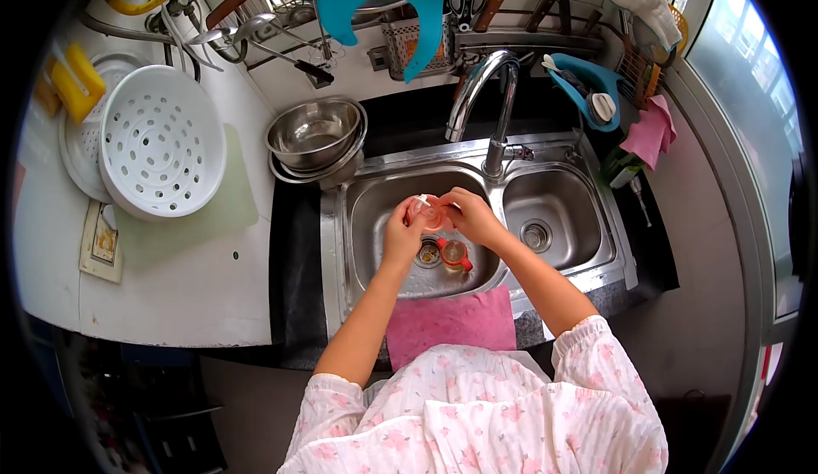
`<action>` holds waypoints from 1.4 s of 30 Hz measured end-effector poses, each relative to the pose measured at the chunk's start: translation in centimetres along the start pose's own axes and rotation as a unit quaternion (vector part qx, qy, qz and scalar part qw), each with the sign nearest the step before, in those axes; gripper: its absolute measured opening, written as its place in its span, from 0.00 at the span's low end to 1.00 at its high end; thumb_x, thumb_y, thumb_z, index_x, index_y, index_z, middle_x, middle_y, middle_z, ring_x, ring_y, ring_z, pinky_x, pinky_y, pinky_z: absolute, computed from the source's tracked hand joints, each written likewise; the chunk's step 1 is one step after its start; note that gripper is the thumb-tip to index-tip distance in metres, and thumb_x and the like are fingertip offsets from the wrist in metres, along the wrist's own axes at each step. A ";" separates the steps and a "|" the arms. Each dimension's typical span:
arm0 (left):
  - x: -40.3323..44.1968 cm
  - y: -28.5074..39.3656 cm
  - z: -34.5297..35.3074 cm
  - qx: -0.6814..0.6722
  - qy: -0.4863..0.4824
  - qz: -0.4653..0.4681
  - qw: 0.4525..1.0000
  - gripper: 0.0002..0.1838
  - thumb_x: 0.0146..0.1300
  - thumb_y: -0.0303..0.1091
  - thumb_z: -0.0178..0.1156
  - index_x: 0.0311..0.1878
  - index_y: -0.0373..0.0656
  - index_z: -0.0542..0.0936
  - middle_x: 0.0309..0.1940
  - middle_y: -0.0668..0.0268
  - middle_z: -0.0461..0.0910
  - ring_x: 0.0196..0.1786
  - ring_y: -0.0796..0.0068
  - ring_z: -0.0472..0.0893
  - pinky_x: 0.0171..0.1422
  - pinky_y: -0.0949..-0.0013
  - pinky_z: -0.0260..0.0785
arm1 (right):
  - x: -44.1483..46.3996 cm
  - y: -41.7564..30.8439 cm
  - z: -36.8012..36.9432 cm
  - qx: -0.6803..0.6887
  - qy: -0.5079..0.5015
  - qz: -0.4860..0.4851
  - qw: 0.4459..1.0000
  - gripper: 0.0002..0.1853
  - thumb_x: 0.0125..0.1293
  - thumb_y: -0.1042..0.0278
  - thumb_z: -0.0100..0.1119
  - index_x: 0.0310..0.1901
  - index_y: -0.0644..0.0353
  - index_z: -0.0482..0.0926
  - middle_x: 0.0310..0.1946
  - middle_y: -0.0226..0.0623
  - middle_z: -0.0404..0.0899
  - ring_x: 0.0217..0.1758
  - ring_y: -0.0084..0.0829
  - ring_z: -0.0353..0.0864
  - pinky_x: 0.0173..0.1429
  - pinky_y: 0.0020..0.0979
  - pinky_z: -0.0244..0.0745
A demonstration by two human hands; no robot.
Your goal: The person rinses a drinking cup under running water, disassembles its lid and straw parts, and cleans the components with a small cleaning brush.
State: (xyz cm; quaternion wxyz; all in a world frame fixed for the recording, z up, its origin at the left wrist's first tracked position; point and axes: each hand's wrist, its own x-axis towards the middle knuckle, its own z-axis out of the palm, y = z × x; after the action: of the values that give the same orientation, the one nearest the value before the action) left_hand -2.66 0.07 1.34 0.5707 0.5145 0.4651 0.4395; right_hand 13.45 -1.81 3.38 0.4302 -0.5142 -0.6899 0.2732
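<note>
Over the large left sink basin (362, 210), my left hand (402, 234) grips a small round red lid-like piece (436, 216) with a white bit near its top. My right hand (474, 216) pinches the same piece from the other side, its fingers closed at the rim. Just below my hands, a small clear cup with two red handles (454, 254) sits on the basin floor beside the drain (428, 252). The fingertips partly hide the red piece, so its exact shape is unclear.
The faucet (503, 107) arches behind my hands, beside the smaller right basin (558, 210). Stacked steel bowls (315, 133) stand left of the sink, near a white colander (162, 141). A pink cloth (452, 325) drapes the front edge. Knives and utensils hang behind.
</note>
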 end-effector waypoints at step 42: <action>-0.6 1.8 -0.2 -0.110 -0.043 -0.087 0.989 0.12 0.61 0.32 0.54 0.46 0.39 0.72 0.25 0.74 0.70 0.15 0.90 0.59 0.14 0.82 0.48 | 0.4 -0.8 -1.5 0.151 -0.078 0.150 0.974 0.08 0.55 0.73 0.60 0.35 0.67 0.77 0.22 0.32 0.76 0.23 0.18 0.72 0.26 0.22 0.68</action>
State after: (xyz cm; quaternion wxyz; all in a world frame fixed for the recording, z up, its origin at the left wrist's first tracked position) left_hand -3.03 -0.35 3.13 0.6797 0.4244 0.4319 0.4138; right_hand 14.34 -1.81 4.88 0.4016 -0.5178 -0.5871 0.4753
